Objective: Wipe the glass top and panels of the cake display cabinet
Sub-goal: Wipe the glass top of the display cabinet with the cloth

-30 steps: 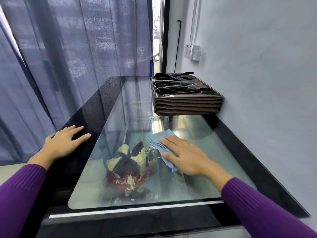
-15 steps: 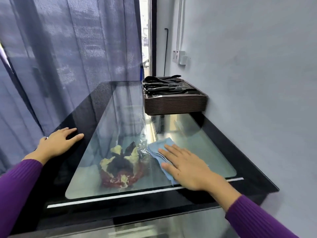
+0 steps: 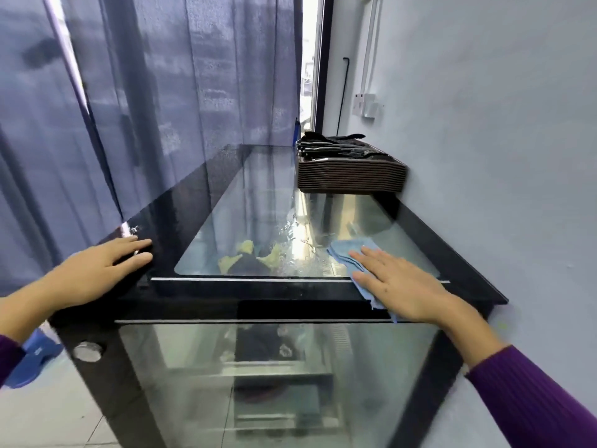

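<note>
Head view: my right hand (image 3: 400,286) lies flat, fingers spread, pressing the blue cloth (image 3: 352,253) onto the glass top (image 3: 258,221) near its front right corner. My left hand (image 3: 106,266) rests open-palmed on the cabinet's black left rim (image 3: 181,202).

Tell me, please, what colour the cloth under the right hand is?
Light blue: the cloth lies flat under the right hand on the cabinet's glass top, shown in the head view.

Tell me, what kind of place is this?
Probably a bakery or cake shop, in a narrow spot by a wall. A glass display cabinet holds a decorated cake, and a stack of brown trays with black tongs sits on top. A hand wipes with a blue cloth.
</note>
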Available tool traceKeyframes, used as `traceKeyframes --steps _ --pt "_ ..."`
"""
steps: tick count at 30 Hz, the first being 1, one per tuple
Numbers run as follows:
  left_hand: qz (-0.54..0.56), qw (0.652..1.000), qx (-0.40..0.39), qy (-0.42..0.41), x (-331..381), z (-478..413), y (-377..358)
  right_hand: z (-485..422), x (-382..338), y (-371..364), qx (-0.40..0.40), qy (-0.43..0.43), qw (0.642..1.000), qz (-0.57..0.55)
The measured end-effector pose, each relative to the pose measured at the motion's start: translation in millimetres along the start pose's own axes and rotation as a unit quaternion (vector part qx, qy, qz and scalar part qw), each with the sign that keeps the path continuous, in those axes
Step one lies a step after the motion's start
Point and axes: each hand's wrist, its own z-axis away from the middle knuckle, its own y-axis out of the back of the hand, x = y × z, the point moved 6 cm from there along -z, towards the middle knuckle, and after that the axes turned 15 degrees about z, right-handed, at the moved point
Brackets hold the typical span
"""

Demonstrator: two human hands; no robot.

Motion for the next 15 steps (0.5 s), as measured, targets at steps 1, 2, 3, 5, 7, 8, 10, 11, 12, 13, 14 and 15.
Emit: traceKeyframes --steps 1,2,3,5,7,8,10,11,12,13,14,15 --pt "-0.013 1.000 0.013 0.005 5 7 1 0 13 2 -0.018 0.002 1.000 -0.009" --pt "-0.027 0.999 0.025 0.009 10 11 1 -4 26 4 -0.032 -0.013 0.999 -0.014" --pt "-0.036 0.999 0.035 0.017 15 15 1 -12 38 8 -0.033 -0.044 0.998 -0.015" --pt "-0.043 0.997 0.052 0.028 25 19 2 -31 39 11 -0.008 -0.111 0.994 0.012" --pt "-0.041 0.997 0.056 0.024 32 23 2 -47 8 11 0.014 -0.115 0.993 0.030" --pt "-0.043 0.997 0.056 0.023 33 25 1 -50 -16 9 0.023 -0.089 0.995 0.032" --pt "-0.054 0.997 0.048 0.023 33 26 0 -41 -61 6 0.038 -0.014 0.999 0.024" --pt "-0.061 0.997 0.040 0.022 33 26 -1 -30 -76 4 0.046 0.016 0.999 0.018" --pt "-0.069 0.997 0.030 0.021 34 25 -2 -18 -81 4 0.052 0.036 0.998 0.013" --pt "-0.074 0.997 0.021 0.021 34 25 -3 -8 -79 6 0.051 0.049 0.997 0.008" --pt "-0.074 0.997 0.017 0.021 34 25 -3 -2 -68 8 0.046 0.050 0.998 0.003" --pt "-0.076 0.997 0.013 0.021 34 24 -4 -2 -51 9 0.033 0.036 0.999 -0.004"
